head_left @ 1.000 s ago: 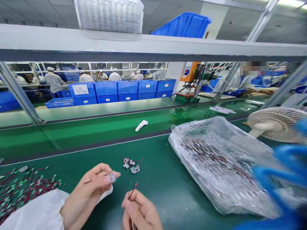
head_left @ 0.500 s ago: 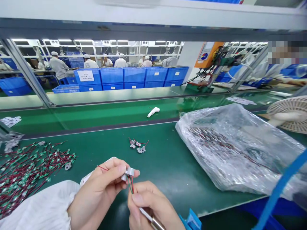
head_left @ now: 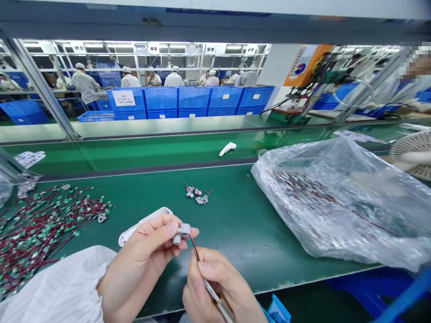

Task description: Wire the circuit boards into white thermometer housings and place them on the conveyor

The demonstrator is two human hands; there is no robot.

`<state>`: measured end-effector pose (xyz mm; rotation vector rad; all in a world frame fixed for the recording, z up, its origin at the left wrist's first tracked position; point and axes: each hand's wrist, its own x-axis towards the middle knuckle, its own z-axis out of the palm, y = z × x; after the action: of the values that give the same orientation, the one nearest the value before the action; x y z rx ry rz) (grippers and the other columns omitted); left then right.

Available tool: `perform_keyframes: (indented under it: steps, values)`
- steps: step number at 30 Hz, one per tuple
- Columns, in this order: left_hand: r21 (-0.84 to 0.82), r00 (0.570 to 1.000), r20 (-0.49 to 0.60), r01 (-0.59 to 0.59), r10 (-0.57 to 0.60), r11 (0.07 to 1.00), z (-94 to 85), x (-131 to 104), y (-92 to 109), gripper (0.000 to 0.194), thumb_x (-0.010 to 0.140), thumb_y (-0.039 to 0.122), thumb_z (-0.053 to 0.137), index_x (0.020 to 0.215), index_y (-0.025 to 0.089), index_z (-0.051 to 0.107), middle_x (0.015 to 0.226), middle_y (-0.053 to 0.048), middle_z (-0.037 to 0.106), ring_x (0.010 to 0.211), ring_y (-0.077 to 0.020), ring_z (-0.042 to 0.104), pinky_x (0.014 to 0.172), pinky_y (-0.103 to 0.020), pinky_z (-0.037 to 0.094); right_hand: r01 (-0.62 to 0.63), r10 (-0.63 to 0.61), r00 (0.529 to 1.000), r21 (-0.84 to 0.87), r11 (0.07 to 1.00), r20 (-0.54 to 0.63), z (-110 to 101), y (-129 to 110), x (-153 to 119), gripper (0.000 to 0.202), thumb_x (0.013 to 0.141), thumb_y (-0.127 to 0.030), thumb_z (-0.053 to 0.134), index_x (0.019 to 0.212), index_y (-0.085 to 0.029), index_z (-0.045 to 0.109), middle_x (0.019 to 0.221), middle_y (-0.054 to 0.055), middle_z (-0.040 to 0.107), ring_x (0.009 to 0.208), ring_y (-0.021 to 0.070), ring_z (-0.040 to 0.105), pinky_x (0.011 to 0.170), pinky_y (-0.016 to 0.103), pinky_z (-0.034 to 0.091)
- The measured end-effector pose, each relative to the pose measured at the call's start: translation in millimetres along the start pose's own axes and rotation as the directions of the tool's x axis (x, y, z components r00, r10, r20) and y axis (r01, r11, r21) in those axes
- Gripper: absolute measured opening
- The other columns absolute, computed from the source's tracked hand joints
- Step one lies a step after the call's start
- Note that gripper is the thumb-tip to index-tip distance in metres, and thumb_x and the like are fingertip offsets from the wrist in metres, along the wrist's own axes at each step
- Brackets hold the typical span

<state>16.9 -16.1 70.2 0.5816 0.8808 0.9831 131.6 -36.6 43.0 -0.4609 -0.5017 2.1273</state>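
Observation:
Between thumb and fingers, my left hand [head_left: 148, 251] pinches a small grey plastic part [head_left: 183, 230]. Red and green wires [head_left: 194, 248] run from that part down to my right hand [head_left: 215, 282], whose fingertips grip them. The same right hand also holds a slim metal-shafted tool [head_left: 218, 301], pointing up toward the wires. Behind my left hand, partly covered by it, a white elongated plastic casing [head_left: 129, 232] lies on the green bench [head_left: 235, 215]. Several small grey parts with short wires [head_left: 199, 195] lie farther back.
A pile of red wires with green boards [head_left: 50, 224] spreads at the left. On the right lies a large clear plastic bag [head_left: 336, 206] of wired parts. Farther back are a white handheld device [head_left: 228, 149], blue crates [head_left: 193, 98], a fan [head_left: 412, 150] and several people.
The camera view has shifted, showing more of the white casing. My right hand has moved slightly away from the grey part, and the wires now run closer together between the hands.

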Motion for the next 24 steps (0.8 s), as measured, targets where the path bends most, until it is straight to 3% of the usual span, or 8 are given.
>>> perform_keyframes:
  steps: [8,11,14,17,20,22,24]
  values:
    - [0.092,0.998,0.056,-0.018,0.013,0.996,-1.9,-5,-1,0.016,0.064,0.030,0.064,0.066,0.017,0.056,0.070,-0.001,0.062,0.069,-0.0123,0.054,0.064,-0.021,0.042,-0.023,0.023,0.998,-0.007,1.000,0.059,-3,-1,-2,0.022,0.067,-0.024,0.048,0.047,-0.014,0.050,0.024,-0.010,0.028,0.020,0.0014,0.016,0.022,0.013,0.011]
    - [0.157,0.995,0.077,-0.077,0.065,0.985,-3.8,-6,-5,0.015,0.063,0.029,0.065,0.067,0.017,0.056,0.069,-0.001,0.063,0.075,-0.0143,0.055,0.068,-0.022,0.042,0.049,-0.051,0.999,-0.077,0.996,-0.016,-5,2,-3,0.025,0.071,-0.024,0.047,0.049,-0.014,0.050,0.025,-0.010,0.026,0.021,0.0010,0.014,0.024,0.013,0.011]
    - [0.242,0.984,0.089,-0.169,0.151,0.956,-7.2,-6,-13,0.014,0.061,0.022,0.067,0.069,0.019,0.056,0.070,0.000,0.065,0.071,-0.0151,0.057,0.066,-0.023,0.043,0.185,-0.209,0.969,-0.174,0.967,-0.133,-7,8,-2,0.024,0.074,-0.028,0.048,0.055,-0.014,0.050,0.028,-0.011,0.026,0.024,0.0003,0.013,0.028,0.013,0.012]
    - [0.433,0.961,0.109,-0.277,0.256,0.858,-10.0,-10,-21,0.021,0.059,0.018,0.069,0.078,0.021,0.060,0.069,-0.001,0.067,0.064,-0.0174,0.059,0.063,-0.027,0.044,0.251,-0.300,0.931,-0.228,0.941,-0.211,-6,15,0,0.020,0.070,-0.037,0.054,0.071,-0.018,0.047,0.038,-0.012,0.028,0.030,0.0004,0.013,0.031,0.012,0.010]
    - [0.570,0.917,0.181,-0.393,0.357,0.722,-14.1,-12,-22,0.014,0.061,0.019,0.068,0.074,0.022,0.066,0.064,-0.003,0.066,0.063,-0.0192,0.058,0.062,-0.029,0.044,0.239,-0.323,0.913,-0.312,0.919,-0.251,-5,18,2,0.031,0.066,-0.045,0.059,0.067,-0.020,0.040,0.043,-0.011,0.029,0.034,0.0010,0.015,0.033,0.012,0.010]
    - [0.520,0.917,0.226,-0.398,0.328,0.756,-19.9,-10,-18,0.019,0.060,0.020,0.069,0.079,0.023,0.068,0.071,-0.004,0.067,0.068,-0.0200,0.059,0.066,-0.029,0.044,0.225,-0.331,0.905,-0.358,0.906,-0.268,-7,18,2,0.037,0.065,-0.048,0.060,0.063,-0.020,0.036,0.042,-0.011,0.029,0.034,0.0009,0.015,0.033,0.013,0.009]
    - [0.402,0.930,0.306,-0.320,0.204,0.858,-28.0,-7,-11,0.036,0.058,0.029,0.071,0.092,0.022,0.066,0.080,-0.006,0.067,0.075,-0.0214,0.058,0.072,-0.031,0.043,0.194,-0.332,0.896,-0.414,0.889,-0.293,-14,18,3,0.038,0.064,-0.049,0.060,0.063,-0.020,0.037,0.041,-0.011,0.029,0.034,0.0009,0.016,0.033,0.013,0.009]
